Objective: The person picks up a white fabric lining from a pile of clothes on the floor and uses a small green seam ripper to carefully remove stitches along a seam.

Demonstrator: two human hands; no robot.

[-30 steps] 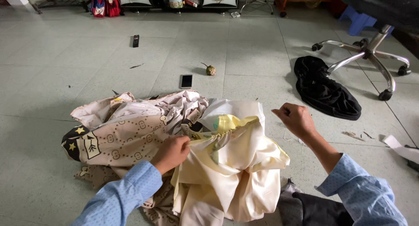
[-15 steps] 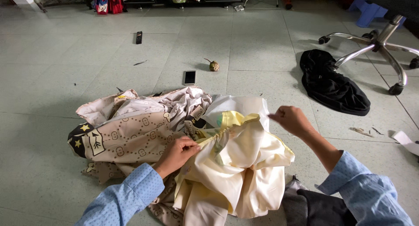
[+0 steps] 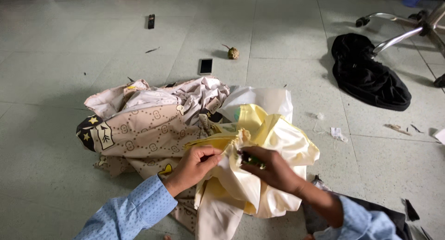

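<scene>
Pale yellow garment, bunched on floor: pinched at gathered edge by left hand and right hand, both closed on it. Beige patterned fabric heaped left of grip. White paper tag beyond, right. Black phone farther ahead.
</scene>
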